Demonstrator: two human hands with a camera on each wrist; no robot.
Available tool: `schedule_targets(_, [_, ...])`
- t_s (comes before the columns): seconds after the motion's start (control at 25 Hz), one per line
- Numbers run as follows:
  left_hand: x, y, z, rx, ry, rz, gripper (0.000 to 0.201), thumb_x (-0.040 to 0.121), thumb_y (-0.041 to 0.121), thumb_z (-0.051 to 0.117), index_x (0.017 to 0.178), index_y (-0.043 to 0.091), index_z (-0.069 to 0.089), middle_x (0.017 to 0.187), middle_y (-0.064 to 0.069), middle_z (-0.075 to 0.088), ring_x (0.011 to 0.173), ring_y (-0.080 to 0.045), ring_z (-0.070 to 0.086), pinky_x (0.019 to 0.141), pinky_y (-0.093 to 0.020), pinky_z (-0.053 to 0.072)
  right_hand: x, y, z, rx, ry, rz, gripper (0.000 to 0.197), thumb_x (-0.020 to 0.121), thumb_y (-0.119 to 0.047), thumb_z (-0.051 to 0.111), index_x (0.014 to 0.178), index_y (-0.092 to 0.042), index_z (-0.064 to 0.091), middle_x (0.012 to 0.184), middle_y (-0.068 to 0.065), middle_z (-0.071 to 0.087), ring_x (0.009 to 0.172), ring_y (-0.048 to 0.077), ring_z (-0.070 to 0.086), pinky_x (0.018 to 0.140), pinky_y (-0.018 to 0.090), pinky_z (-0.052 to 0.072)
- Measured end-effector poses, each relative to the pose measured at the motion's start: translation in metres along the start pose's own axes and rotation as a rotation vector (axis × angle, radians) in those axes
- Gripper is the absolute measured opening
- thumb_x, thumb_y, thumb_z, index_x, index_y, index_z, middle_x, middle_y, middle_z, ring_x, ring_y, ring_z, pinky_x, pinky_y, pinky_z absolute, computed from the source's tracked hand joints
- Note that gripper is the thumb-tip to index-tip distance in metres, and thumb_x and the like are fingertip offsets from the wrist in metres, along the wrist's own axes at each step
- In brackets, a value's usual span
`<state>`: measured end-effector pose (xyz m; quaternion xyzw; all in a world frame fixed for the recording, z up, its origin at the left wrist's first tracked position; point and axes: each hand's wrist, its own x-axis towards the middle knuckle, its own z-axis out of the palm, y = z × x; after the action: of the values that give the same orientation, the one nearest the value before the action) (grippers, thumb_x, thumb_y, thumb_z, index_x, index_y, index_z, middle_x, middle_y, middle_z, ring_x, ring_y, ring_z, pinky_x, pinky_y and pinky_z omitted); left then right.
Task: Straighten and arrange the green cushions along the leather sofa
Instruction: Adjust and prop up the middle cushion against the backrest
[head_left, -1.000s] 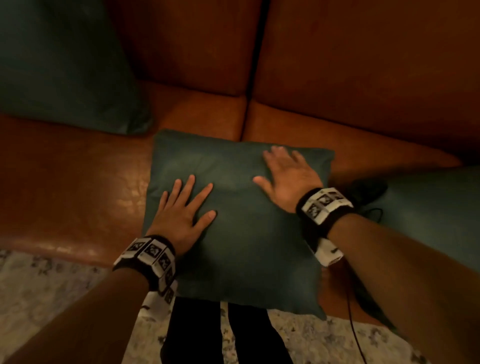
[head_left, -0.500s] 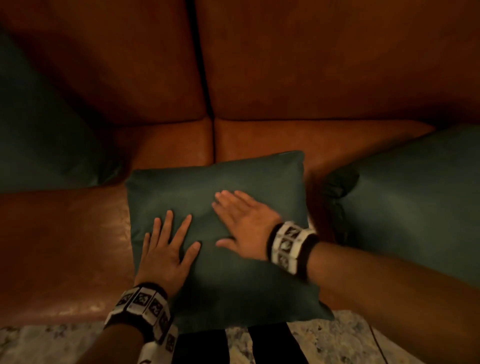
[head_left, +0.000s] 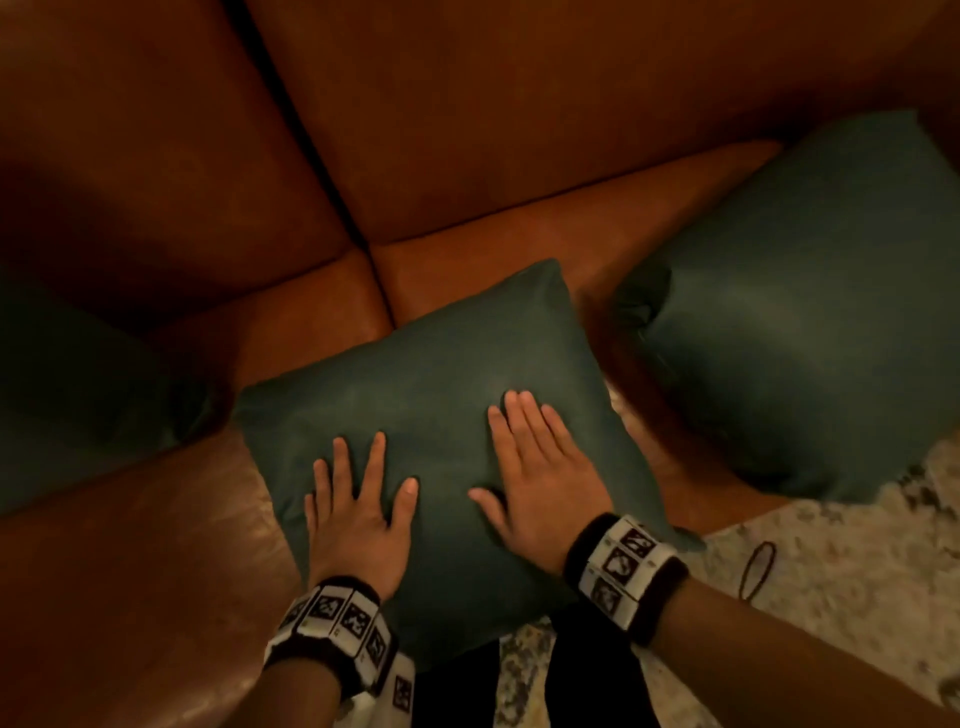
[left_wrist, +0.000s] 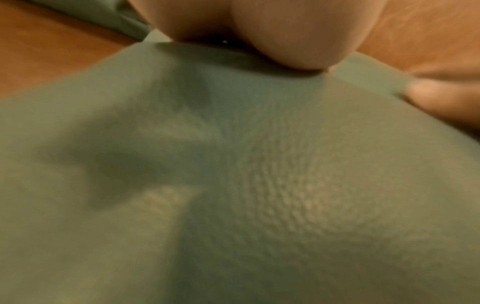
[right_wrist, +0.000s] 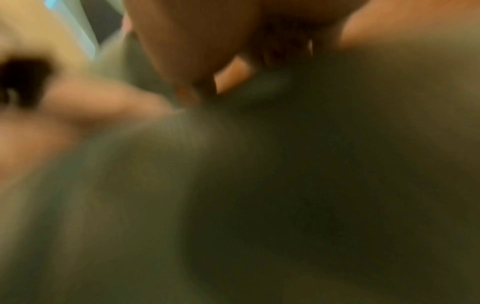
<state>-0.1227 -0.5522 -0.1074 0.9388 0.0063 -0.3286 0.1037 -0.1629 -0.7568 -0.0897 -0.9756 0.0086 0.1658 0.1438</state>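
Note:
A green cushion (head_left: 426, 374) lies flat on the seat of the brown leather sofa (head_left: 519, 130), its near corner hanging over the front edge. My left hand (head_left: 358, 493) presses flat on its near left part with fingers spread. My right hand (head_left: 540, 467) lies flat on its right part, fingers straight and together. A second green cushion (head_left: 800, 322) lies at the right, and a third (head_left: 78, 384) at the left. Both wrist views are filled with blurred green cushion fabric (left_wrist: 233, 185), (right_wrist: 285, 195) under my palms.
The sofa's seat seam (head_left: 379, 291) runs back from the cushion's far edge. A pale patterned rug (head_left: 831, 587) covers the floor in front of the sofa, with a thin looped cord (head_left: 758, 569) on it. My dark trouser legs (head_left: 519, 686) stand against the sofa front.
The view has swung so the sofa seam now slants left. My right hand slid along the cushion toward me and my left hand; both stay flat on it.

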Motion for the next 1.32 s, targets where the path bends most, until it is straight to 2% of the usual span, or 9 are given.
schedule_targets(0.12, [0.0,0.001,-0.002,-0.024,0.012,0.023,0.062,0.091,0.062,0.023,0.145,0.049,-0.004,0.159,0.005,-0.013,0.147,-0.022,-0.011,0.12,-0.044,0.0,-0.024,0.04,0.023,0.04,0.075,0.159,0.075,0.09,-0.06,0.037,0.144,-0.007,0.034,0.149,0.015,0.037,0.141,0.027,0.031,0.114,0.044,0.027])
schedule_targets(0.36, [-0.009,0.001,-0.012,0.154,0.054,0.073,0.067,0.087,0.066,0.02,0.148,0.039,0.013,0.159,-0.01,0.008,0.146,-0.03,0.003,0.118,-0.052,0.008,-0.11,0.104,0.053,0.509,-0.099,1.139,0.053,0.095,-0.053,0.024,0.132,-0.017,0.037,0.121,0.027,0.059,0.105,0.042,0.058,0.089,0.048,0.047])
schedule_targets(0.48, [-0.006,0.028,-0.02,0.23,0.268,0.433,0.069,0.084,0.057,0.036,0.141,0.018,0.037,0.151,-0.019,0.027,0.143,-0.036,0.015,0.116,-0.056,0.011,-0.093,0.084,0.03,0.482,0.196,0.936,0.056,0.095,-0.05,0.036,0.139,-0.016,0.035,0.135,0.018,0.052,0.119,0.035,0.052,0.099,0.039,0.039])
schedule_targets(0.6, [0.011,0.058,-0.01,0.456,0.178,0.807,0.071,0.086,0.063,0.033,0.149,0.033,0.018,0.158,-0.013,0.014,0.145,-0.036,0.011,0.116,-0.055,0.008,-0.056,0.039,0.024,0.3,0.277,0.527,0.076,0.088,-0.061,0.037,0.143,-0.009,0.033,0.146,0.014,0.041,0.134,0.027,0.039,0.112,0.034,0.026])
schedule_targets(0.88, [0.058,-0.076,-0.071,0.279,0.123,-0.174,0.069,0.088,0.064,0.021,0.138,0.021,0.039,0.145,-0.023,0.035,0.13,-0.045,0.033,0.109,-0.058,0.026,-0.09,0.101,0.041,0.461,0.027,0.705,0.06,0.093,-0.052,0.038,0.142,-0.019,0.031,0.14,0.016,0.048,0.124,0.034,0.049,0.101,0.04,0.039])
schedule_targets(1.04, [-0.022,-0.038,-0.056,0.122,0.353,0.274,0.041,0.078,0.032,0.033,0.092,0.01,0.065,0.094,-0.018,0.065,0.089,-0.037,0.06,0.079,-0.041,0.053,-0.094,0.068,-0.013,0.528,0.198,0.572,0.028,0.093,-0.024,0.054,0.119,-0.015,0.06,0.11,0.01,0.069,0.099,0.027,0.064,0.089,0.037,0.048])
schedule_targets(1.12, [-0.077,0.025,-0.017,-0.032,0.002,0.495,0.038,0.073,0.03,0.035,0.085,0.018,0.068,0.09,-0.007,0.07,0.085,-0.027,0.066,0.077,-0.035,0.056,-0.076,0.035,-0.024,0.645,-0.126,0.262,0.014,0.088,-0.016,0.059,0.097,-0.016,0.07,0.095,0.006,0.073,0.089,0.02,0.066,0.083,0.031,0.05])
schedule_targets(1.2, [-0.096,0.058,0.028,-0.024,-0.47,0.406,0.036,0.079,0.033,0.04,0.093,0.016,0.069,0.1,-0.008,0.07,0.096,-0.026,0.065,0.083,-0.033,0.053,-0.058,0.003,-0.004,0.513,-0.725,0.044,0.02,0.089,-0.02,0.056,0.096,-0.01,0.071,0.102,0.011,0.07,0.096,0.023,0.064,0.077,0.027,0.044])
schedule_targets(1.32, [-0.074,0.016,0.049,0.156,-0.656,0.057,0.034,0.091,0.029,0.045,0.113,0.011,0.065,0.119,-0.011,0.064,0.112,-0.028,0.059,0.093,-0.032,0.047,-0.042,0.042,0.013,0.373,-1.114,0.302,0.031,0.089,-0.02,0.059,0.113,-0.003,0.066,0.118,0.017,0.065,0.11,0.03,0.061,0.063,0.021,0.045])
